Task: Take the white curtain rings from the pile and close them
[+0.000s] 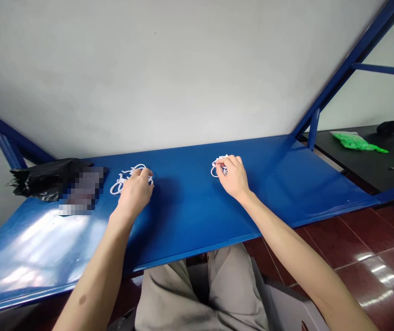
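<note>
The left hand (137,191) is lowered over a loose pile of white looped pieces (117,187) on the blue table (183,211), and its fingers are bent down among them. The back of this hand covers the fingertips, so I cannot tell how far its grip is open or whether it has hold of any piece. From under this hand, the white loops come out on its left side and also just beyond its knuckles. The right hand (233,175) is well apart from the left one, over a smaller group of white pieces (214,171). Its thumb and fingers are curved, with a gap between thumb and forefinger, where some of the white shows; whether they pinch a piece, I cannot tell. This smaller group is at the fingertips, and one loop comes out to the left of the thumb. Between the two hands there is the bare blue surface. To the left of the left grip, past its pile, lie a dark pixelated item (83,188) and, farther out, a crumpled black plastic bag (40,178). Beyond both hands stands a pale wall (183,69). Well to the right of the right grip, a bag of green pieces (351,140) lies on a black table (386,170).
</note>
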The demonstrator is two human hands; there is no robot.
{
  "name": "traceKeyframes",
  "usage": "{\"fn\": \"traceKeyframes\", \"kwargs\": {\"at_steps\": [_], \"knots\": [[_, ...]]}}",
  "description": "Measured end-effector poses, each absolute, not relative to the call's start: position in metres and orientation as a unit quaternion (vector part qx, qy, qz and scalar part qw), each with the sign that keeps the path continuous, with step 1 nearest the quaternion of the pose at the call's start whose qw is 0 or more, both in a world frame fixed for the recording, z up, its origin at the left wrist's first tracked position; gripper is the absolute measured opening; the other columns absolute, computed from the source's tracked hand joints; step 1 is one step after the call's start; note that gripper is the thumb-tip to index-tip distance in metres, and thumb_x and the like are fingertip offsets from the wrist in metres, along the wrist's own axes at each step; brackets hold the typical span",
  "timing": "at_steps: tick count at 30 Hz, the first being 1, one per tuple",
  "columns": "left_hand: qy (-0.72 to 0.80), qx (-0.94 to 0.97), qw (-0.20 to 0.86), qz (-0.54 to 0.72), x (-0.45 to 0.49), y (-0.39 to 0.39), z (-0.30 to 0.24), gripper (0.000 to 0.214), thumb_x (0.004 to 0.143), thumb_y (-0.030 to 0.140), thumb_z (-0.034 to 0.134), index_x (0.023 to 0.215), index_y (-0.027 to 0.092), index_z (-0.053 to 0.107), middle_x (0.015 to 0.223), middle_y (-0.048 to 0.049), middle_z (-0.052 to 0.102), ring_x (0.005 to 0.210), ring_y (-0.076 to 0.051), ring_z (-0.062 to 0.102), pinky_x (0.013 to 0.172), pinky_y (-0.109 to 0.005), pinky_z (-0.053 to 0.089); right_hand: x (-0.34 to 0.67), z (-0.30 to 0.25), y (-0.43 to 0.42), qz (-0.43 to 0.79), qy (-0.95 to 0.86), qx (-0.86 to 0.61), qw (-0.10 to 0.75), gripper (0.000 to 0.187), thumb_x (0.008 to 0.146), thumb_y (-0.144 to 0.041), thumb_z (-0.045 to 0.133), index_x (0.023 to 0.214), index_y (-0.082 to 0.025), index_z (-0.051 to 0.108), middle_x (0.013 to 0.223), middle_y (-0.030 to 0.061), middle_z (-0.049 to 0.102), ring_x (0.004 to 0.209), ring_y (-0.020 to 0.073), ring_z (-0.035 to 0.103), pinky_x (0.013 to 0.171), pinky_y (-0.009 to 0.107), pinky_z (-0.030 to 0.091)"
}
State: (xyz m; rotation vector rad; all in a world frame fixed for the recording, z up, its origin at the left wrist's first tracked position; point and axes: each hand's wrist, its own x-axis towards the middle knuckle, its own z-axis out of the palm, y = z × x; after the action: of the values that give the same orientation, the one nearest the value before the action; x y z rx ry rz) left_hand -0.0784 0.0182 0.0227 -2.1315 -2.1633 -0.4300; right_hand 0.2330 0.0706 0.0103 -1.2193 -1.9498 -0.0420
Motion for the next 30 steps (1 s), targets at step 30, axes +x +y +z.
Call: {"fn": "traceKeyframes", "kwargs": {"at_steps": [30], "knots": [[-0.447, -0.56, -0.502, -0.484, -0.029, -0.002, 0.056, 0.033, 0.079, 0.034, 0.08, 0.098, 0.018, 0.059, 0.091, -0.0003, 0.063, 0.07, -0.013, 0.067, 0.068, -0.03, 0.056, 0.181, 0.009, 0.027, 0.113, -0.892, -0.327, 0.29, 0.038, 0.089, -0.055, 0.071, 0.101, -0.019, 0.068, 0.099, 0.0073, 0.069, 0.091, 0.0225, 0.065, 0.083, 0.037, 0.05]]}}
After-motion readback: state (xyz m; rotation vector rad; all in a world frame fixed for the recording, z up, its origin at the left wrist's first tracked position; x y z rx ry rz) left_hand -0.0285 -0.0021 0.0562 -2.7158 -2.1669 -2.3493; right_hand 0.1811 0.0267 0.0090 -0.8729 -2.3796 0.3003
